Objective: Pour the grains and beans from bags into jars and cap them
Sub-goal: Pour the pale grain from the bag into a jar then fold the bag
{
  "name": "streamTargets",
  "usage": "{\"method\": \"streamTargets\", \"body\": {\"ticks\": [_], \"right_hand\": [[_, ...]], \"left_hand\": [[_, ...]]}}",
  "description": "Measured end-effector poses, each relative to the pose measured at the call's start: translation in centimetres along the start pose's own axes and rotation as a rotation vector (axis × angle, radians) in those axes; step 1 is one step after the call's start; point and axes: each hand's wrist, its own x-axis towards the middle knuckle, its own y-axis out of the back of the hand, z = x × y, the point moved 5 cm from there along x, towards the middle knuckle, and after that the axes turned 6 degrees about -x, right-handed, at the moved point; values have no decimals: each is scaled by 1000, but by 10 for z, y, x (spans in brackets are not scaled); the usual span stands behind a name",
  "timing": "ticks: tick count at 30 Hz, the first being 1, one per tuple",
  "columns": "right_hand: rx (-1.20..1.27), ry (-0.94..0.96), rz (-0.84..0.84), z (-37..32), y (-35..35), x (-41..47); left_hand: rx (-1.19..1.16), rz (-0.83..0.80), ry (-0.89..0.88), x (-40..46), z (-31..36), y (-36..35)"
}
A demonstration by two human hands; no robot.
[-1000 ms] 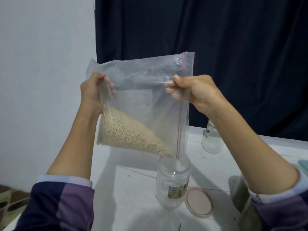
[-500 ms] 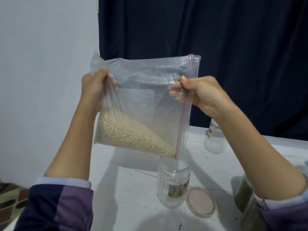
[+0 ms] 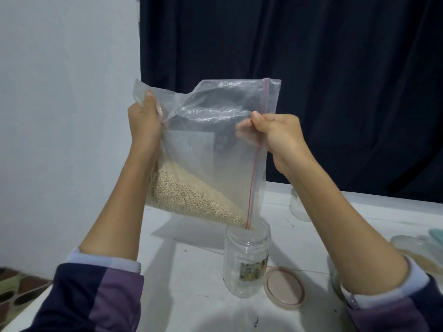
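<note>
A clear zip bag with a red zip strip hangs tilted above the table, pale grains heaped in its lower part. My left hand grips the bag's bottom edge, raised at the left. My right hand pinches the zip edge at the right. The bag's lowest corner points into the mouth of an open clear jar standing on the white table. A pinkish lid lies flat to the right of the jar, touching its base.
Another empty clear jar stands farther back on the right. At the right edge lie a bag of grains and part of a jar behind my right forearm. A dark curtain hangs behind; a white wall is on the left.
Both hands and the bag have shifted slightly, the bag's lower corner settling over the jar mouth. The grains have slid closer to that corner.
</note>
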Motion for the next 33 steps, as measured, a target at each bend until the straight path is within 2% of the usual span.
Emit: {"method": "streamTargets", "body": {"ticks": [33], "right_hand": [[-26,53,85,-4,-19,-3]], "left_hand": [[-71,203,3,0,9,4]]}}
